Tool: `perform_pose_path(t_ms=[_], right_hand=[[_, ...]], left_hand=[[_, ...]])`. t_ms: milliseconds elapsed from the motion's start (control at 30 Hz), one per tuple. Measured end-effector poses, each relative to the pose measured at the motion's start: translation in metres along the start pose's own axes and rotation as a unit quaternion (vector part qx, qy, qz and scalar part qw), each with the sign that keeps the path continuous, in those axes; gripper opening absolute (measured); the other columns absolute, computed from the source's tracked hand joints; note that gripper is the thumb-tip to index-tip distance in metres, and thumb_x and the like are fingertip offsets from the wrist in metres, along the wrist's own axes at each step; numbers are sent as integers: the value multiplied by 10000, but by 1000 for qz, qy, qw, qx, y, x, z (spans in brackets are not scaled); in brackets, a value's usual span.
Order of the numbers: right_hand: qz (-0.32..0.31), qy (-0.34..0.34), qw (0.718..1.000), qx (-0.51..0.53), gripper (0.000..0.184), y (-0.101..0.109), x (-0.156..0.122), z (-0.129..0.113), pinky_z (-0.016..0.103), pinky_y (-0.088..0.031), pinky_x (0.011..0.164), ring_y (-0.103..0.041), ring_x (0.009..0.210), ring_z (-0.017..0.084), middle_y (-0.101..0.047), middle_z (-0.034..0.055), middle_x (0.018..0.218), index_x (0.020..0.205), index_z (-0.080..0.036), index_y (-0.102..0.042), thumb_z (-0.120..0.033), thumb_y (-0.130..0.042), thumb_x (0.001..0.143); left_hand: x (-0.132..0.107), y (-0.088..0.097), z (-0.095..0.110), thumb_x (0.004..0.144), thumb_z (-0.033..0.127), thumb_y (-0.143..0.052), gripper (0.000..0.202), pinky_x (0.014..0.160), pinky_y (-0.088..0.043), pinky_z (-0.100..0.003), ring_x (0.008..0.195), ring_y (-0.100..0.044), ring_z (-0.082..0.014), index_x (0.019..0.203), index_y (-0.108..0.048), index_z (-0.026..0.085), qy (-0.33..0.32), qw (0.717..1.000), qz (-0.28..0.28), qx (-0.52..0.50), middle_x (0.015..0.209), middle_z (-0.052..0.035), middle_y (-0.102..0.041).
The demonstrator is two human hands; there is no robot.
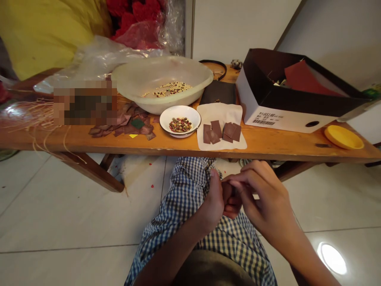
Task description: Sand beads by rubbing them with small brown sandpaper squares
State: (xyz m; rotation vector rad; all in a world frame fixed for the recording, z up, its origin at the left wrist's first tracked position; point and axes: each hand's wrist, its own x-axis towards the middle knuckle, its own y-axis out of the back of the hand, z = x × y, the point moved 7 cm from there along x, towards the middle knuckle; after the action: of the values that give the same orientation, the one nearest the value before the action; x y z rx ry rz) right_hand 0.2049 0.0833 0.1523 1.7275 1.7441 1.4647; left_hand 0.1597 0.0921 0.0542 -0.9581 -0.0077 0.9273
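Over my lap, my left hand (pixel 213 204) is closed around a small brown piece (pixel 228 191), thumb pointing up. It resembles the flat brown squares on the bench, though fingers cover most of it. My right hand (pixel 264 194) meets it from the right, thumb and forefinger pinched together at the piece's top; what sits between those fingertips is hidden. Just beyond the hands, several flat brown squares (pixel 216 130) lie on a cream sheet (pixel 203 143). Left of the sheet stands a white bowl (pixel 164 126) with mixed beads (pixel 180 125) inside.
The wooden bench (pixel 268 146) carries a large pale basin (pixel 139 93) with scattered beads, a pile of brown scraps (pixel 131 121), and loose straw-like strands (pixel 32 113). At right stand a black-and-white box (pixel 285 115) and a yellow dish (pixel 343 137). One patch at left is blurred out.
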Motion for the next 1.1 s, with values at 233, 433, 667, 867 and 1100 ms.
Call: perform_pose_path(t_ms=[233,433,667,867,1100], right_hand=[[6,7,1000,-30,101,-4,-1,0,365,-413,670,-475,784,202,-518,82,823,840,-134,-591,-115,-495,869],[9,5,1000,-1,145,-3,-7,3,364,-431,725,-485,840,193,-526,81,894,968,-126,-602,-91,-514,858],[99,-114,972,179,133,6,-17,20,271,-436,691,-513,833,137,-518,25,900,922,-208,-636,-118,-578,843],[111,-170,874,441,106,-4,-27,27,233,-455,688,-517,803,105,-486,-2,852,892,-236,-644,-181,-553,880],[88,-207,825,518,127,-18,-30,26,211,-461,636,-518,737,84,-493,1,817,870,-206,-654,-208,-531,902]], left_hand=[[1,-3,5,640,854,-346,678,417,-187,-208,430,-244,-73,707,-491,195,-46,999,-9,-3,512,74,-320],[2,5,-1,693,830,-307,641,435,-199,-225,470,-258,-82,664,-438,203,-74,997,-6,36,536,64,-301],[-1,1,6,791,758,-216,675,411,-160,-221,456,-239,-77,843,-556,178,-100,993,-26,50,549,62,-312],[-3,3,17,839,698,-179,651,399,-156,-210,408,-235,-60,887,-556,170,-112,994,-16,-7,517,66,-347],[-7,3,21,894,612,-139,587,376,-249,-193,398,-324,-75,882,-540,183,-141,989,-27,-44,519,49,-403]])
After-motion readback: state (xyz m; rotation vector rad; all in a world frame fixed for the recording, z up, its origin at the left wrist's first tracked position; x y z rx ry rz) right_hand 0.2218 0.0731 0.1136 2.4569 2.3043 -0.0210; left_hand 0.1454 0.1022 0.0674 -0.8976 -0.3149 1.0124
